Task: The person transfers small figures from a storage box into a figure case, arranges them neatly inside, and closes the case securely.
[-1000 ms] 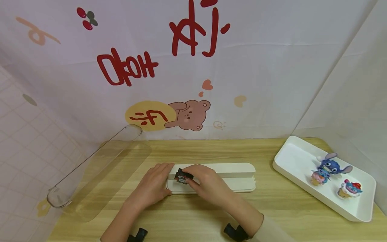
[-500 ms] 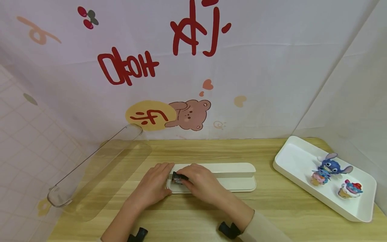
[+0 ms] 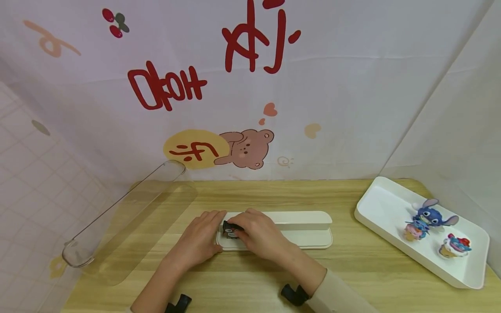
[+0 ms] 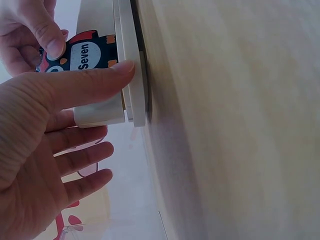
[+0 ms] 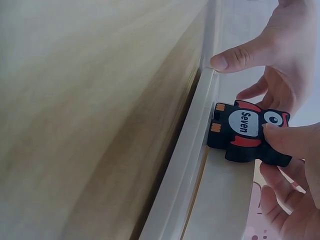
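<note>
A long white two-step display stand (image 3: 307, 238) lies in the middle of the wooden table. My left hand (image 3: 198, 238) holds its left end, thumb at the front edge and the other fingers reaching round the back. My right hand (image 3: 262, 230) pinches a small black and red owl figure (image 5: 245, 125) by its head, between thumb and fingers. Marked "Seven" on its white belly, the owl stands upright with its feet right at the lower step, beside the left hand. In the left wrist view the left thumb partly covers the owl figure (image 4: 87, 55).
At the right stands a white tray (image 3: 385, 226) bearing a blue long-eared figure (image 3: 428, 215) and a small ice-cream-cone figure (image 3: 454, 246). A clear plastic cover (image 3: 129, 217) lies at the left. A printed cloth (image 3: 336, 108) hangs behind the table.
My right hand has shifted the owl figure left and down along the stand to its left end. My left hand keeps its place on the stand.
</note>
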A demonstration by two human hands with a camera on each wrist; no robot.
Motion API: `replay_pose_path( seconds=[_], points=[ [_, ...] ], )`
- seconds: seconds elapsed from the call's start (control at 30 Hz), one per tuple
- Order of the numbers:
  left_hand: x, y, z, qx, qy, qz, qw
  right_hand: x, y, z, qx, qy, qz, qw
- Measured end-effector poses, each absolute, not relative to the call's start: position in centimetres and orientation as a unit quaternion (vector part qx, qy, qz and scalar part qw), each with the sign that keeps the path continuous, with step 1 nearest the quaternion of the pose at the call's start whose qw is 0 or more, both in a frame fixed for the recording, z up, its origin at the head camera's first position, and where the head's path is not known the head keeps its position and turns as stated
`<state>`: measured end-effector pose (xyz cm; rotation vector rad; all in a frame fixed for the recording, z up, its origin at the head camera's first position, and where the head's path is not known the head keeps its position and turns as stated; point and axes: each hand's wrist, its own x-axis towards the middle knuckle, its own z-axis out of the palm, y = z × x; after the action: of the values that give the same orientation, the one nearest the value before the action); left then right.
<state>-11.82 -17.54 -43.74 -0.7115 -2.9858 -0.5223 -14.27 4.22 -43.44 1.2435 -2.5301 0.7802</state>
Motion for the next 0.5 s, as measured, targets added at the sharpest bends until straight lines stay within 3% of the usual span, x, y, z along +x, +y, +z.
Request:
replay_pose_path(
  seconds=[0.5],
  points=[
    [-11.56, -17.44, -43.46, -0.231, -0.959, -0.163, 0.011, -14.28, 4.27, -43.16, 0.423, -0.862, 0.26, 0.103]
  ],
)
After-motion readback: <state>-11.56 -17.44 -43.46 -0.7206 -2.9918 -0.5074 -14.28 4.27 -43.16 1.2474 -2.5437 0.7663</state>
